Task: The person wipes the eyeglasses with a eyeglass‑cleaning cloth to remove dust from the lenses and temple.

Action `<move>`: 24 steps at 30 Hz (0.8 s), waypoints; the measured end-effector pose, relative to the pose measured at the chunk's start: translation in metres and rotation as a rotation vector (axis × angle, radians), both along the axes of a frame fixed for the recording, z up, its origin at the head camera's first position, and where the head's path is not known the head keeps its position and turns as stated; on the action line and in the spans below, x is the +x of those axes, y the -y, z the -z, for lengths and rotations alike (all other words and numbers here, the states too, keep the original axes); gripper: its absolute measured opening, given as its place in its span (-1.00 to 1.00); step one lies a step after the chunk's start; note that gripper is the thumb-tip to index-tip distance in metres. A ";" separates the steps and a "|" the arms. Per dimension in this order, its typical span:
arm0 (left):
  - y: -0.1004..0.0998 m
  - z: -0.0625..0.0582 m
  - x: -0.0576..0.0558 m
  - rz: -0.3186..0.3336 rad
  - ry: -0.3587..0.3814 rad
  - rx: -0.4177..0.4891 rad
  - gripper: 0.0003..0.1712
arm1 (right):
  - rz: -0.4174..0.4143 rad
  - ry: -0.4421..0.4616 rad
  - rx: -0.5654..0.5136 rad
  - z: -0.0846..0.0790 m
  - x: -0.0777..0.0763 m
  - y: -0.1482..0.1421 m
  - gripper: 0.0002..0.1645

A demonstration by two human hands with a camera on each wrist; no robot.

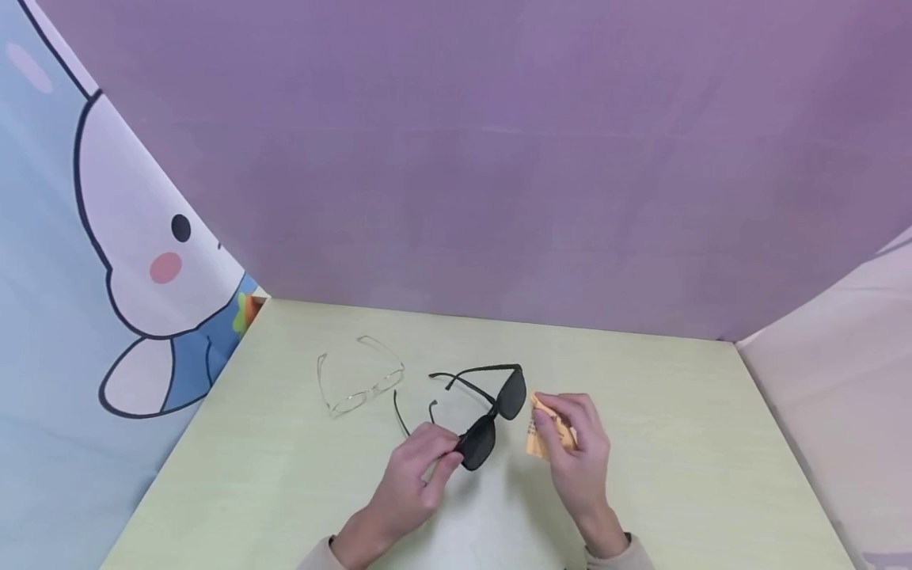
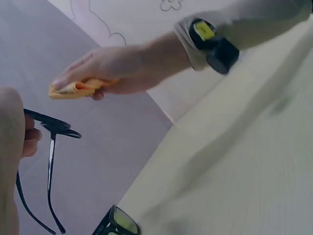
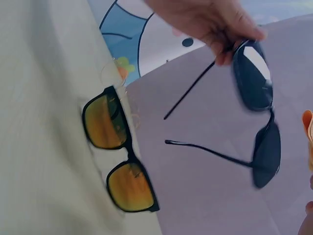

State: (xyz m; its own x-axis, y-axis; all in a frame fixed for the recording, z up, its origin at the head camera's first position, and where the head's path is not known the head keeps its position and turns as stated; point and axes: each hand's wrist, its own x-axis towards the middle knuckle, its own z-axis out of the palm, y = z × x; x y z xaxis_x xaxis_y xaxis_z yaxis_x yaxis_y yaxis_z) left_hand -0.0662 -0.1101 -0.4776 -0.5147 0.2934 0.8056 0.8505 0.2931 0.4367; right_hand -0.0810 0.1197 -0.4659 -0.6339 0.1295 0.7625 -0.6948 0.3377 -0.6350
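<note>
My left hand (image 1: pixel 420 475) pinches a pair of black sunglasses (image 1: pixel 477 443) by one end of the frame, raised over the table with the dark lenses toward the right hand. Its temples show in the right wrist view, where the lens (image 3: pixel 252 78) reflects a bright patch. Just to the right, my right hand (image 1: pixel 580 443) grips a folded orange cloth (image 1: pixel 536 445) with dark print, a short gap from the lenses. Black-framed sunglasses with amber mirrored lenses (image 3: pixel 129 188) rest on the table; the held pair largely hides them in the head view.
Clear thin-framed eyeglasses (image 1: pixel 370 393) lie farther back to the left on the pale table (image 1: pixel 677 443), temples unfolded. A purple backdrop (image 1: pixel 499 198) rises behind the table. A cartoon-printed cloth (image 1: pixel 164 293) hangs at the left, and a pale one (image 1: pixel 841 380) at the right.
</note>
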 end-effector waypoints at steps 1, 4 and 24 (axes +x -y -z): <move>0.001 0.000 -0.002 -0.008 -0.041 -0.045 -0.81 | -0.016 -0.001 0.003 -0.002 0.001 0.001 -0.63; 0.004 -0.001 -0.006 -0.042 -0.170 -0.194 -0.71 | -0.068 -0.007 0.027 -0.006 0.003 0.005 -0.65; 0.026 -0.027 -0.040 -0.084 -0.883 -0.854 -0.60 | 0.000 0.098 0.706 -0.038 0.013 0.033 -0.91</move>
State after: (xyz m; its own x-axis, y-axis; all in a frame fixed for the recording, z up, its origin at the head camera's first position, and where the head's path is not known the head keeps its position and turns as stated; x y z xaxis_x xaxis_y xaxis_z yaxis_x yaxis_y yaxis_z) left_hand -0.1057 -0.1365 -0.4506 0.0666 0.8890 0.4531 0.7217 0.2706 -0.6371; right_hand -0.0676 0.0872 -0.4283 -0.7037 -0.3746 0.6037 -0.6459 0.6912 -0.3241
